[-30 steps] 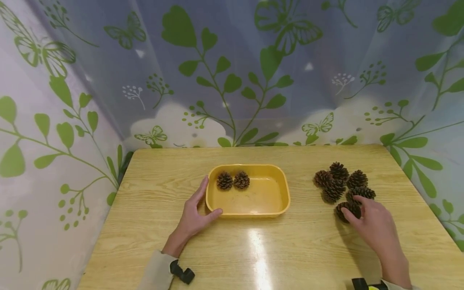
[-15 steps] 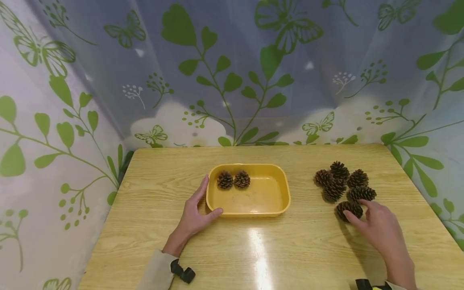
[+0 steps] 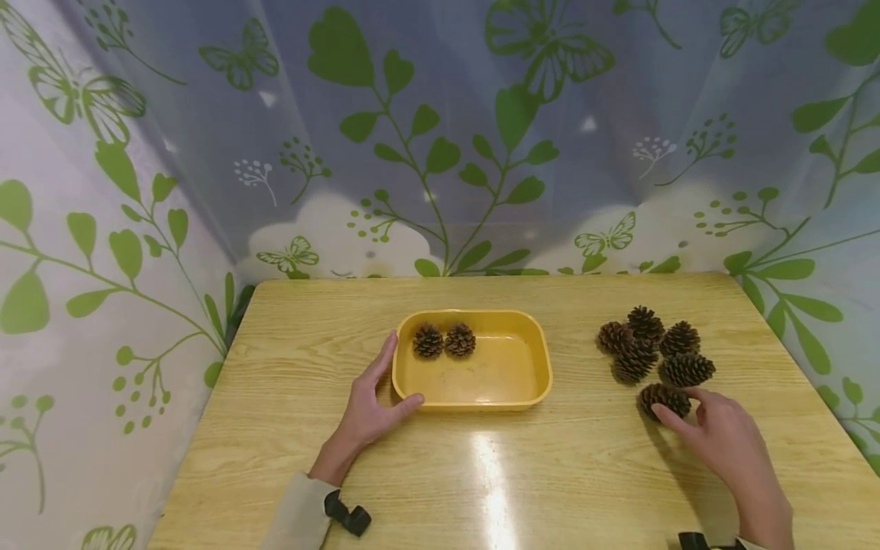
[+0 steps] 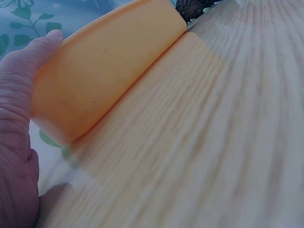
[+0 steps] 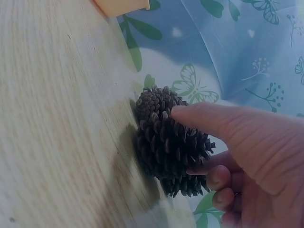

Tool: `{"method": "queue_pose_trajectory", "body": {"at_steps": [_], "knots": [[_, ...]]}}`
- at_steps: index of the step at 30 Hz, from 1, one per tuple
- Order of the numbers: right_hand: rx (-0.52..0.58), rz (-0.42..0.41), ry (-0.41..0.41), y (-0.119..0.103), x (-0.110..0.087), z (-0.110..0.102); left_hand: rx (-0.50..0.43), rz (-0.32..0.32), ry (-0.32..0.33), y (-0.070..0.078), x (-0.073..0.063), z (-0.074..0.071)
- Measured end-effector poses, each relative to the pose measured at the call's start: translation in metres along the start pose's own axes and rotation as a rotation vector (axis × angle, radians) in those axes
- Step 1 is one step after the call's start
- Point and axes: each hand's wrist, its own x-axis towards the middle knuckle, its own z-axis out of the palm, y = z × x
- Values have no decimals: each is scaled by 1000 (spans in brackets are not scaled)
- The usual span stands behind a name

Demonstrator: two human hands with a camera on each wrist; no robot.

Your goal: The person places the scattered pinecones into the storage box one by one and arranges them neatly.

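1. Pinecone in question: the front pinecone (image 3: 659, 396), found on the right of the tabletop (image 3: 309, 321) at the near edge of a group of six, is gripped by the right hand (image 3: 718, 428). Its near side is met by the thumb and its far side by the forefinger, with only the cone's width left between them; the remaining fingers are curled in toward the palm.

2. Just behind it, close beyond the forefinger, a long pinecone (image 3: 689, 370) is seen lying on its side, so that side is crowded.

3. Four further cones are bunched farther back: a reddish pinecone (image 3: 613, 337), a middle pinecone (image 3: 635, 361), a back pinecone (image 3: 645, 324) and a right pinecone (image 3: 681, 338).

4. The yellow tray (image 3: 512, 370) is set well apart from the group, on its left, with a raised wall all round and its right end turned toward the cones.

5. Two cones, a left tray pinecone (image 3: 428, 341) and a second tray pinecone (image 3: 460, 340), are placed side by side in its back left part.

6. The tray's left end is touched by the left hand (image 3: 367, 409), whose thumb and forefinger are spread wide and nearly straight, the thumb laid at the near rim.

7. The tabletop is closed off at the back and sides by a curtain (image 3: 440, 164) printed with leaves and butterflies.
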Motion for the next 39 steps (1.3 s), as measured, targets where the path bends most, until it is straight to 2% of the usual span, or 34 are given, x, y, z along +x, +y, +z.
{"method": "queue_pose_trajectory", "body": {"at_steps": [6,19,39], "knots": [[8,18,-39,2,1,0,-7,8,-1,1,-1,-1],[28,3,-42,4,-1,1,-17,-7,-7,0,-1,-1],[62,-26,22,-4,-1,10,-17,-6,-6,0,-2,-1]]}}
